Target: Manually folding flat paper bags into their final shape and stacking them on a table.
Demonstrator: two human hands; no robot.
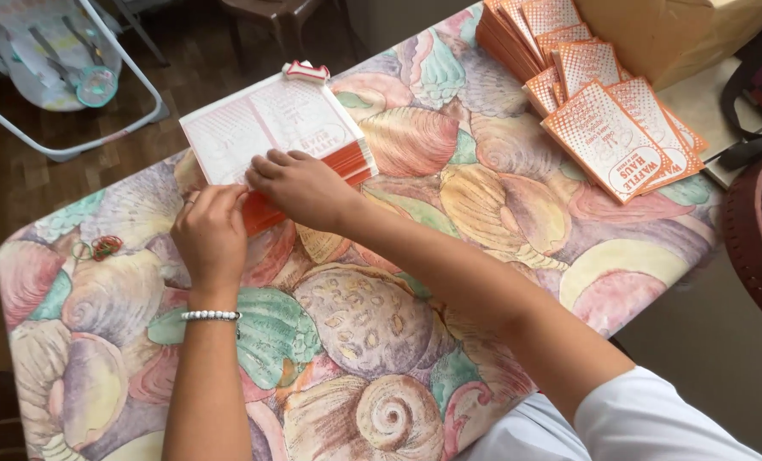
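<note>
A stack of flat white and orange paper sleeves point(270, 128) lies on the table near its far left edge, printed side down. My right hand point(300, 183) rests on the stack's near edge with fingers curled over the top sheets. My left hand point(210, 235), with a beaded bracelet on the wrist, pinches the near left corner of the same stack. Both hands touch the stack's edge side by side.
The table wears a shell-patterned cloth point(381, 324). More orange sleeves point(607, 137) are fanned out at the far right, next to a tall orange pile point(509, 38). Rubber bands point(99, 248) lie at the left. A brown basket point(761, 235) stands at the right edge.
</note>
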